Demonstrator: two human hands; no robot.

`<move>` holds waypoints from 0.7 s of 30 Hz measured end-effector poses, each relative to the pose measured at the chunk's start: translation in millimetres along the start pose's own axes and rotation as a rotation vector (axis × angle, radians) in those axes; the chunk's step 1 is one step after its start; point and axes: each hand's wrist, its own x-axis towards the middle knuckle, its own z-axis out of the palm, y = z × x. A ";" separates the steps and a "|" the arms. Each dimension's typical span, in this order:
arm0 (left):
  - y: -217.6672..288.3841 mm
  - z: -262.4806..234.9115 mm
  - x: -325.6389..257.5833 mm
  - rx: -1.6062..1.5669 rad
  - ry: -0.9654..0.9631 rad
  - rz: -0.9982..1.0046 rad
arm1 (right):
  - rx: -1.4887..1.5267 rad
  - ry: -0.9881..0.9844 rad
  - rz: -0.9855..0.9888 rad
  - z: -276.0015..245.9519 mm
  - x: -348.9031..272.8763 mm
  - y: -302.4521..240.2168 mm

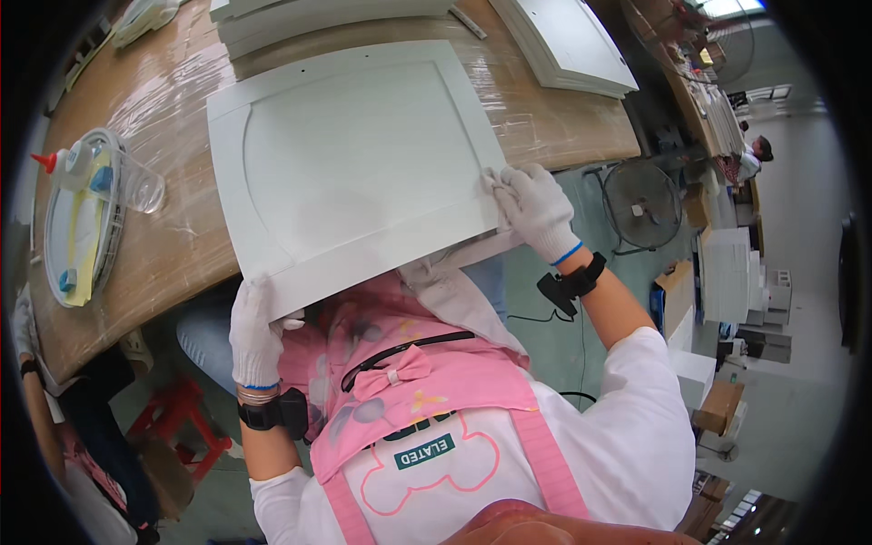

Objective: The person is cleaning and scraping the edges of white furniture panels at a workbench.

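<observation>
So, white panel point(350, 150): just one, fingers of left hand point(256, 338) and right hand point(538, 209) gripping it
Tabletop panel stacks point(572, 41): two, beyond the fingers
Oval tray point(56, 263): one, left of left fingers

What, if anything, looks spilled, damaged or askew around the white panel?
Nothing stands out: the white panel, held at its edges by the left hand and right hand, overhangs the table, and no spill or damage shows.

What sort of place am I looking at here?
Most likely a factory or workshop floor, perhaps for furniture parts. A white panel is held at a film-covered table, a stack of white boards lies farther back, and a floor fan stands beyond the table.
</observation>
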 end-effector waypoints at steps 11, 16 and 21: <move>-0.5 21.9 -7.2 -0.004 0.098 0.037 | 0.502 -0.015 -0.302 28.4 -3.3 -37.1; 4.0 13.4 0.0 0.054 0.177 0.077 | -0.293 -0.099 0.095 -22.6 33.0 60.9; 6.0 13.9 0.3 0.303 0.382 0.131 | 0.023 -0.167 -0.263 -25.5 31.9 18.3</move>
